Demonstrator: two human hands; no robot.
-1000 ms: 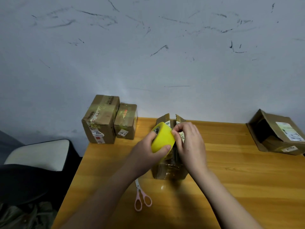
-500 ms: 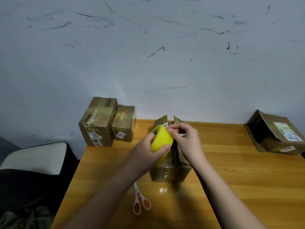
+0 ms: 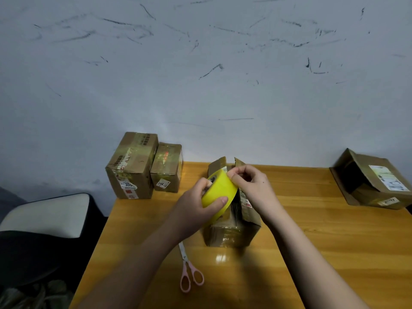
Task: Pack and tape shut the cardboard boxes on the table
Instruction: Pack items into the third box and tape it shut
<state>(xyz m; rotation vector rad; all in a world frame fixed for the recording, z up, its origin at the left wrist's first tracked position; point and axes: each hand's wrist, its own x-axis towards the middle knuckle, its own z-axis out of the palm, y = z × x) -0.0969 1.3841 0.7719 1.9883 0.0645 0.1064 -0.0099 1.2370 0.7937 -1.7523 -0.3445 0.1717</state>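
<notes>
hands grip yellow tape roll (image 3: 219, 192) above open-flapped box (image 3: 231, 228), contents hidden

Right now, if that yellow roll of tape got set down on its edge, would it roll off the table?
Probably it could roll: the yellow tape roll is round and wide, and the wooden table looks smooth and glossy. Laid flat on its side it would likely stay put. It seems light, since the left hand holds it alone.
</notes>
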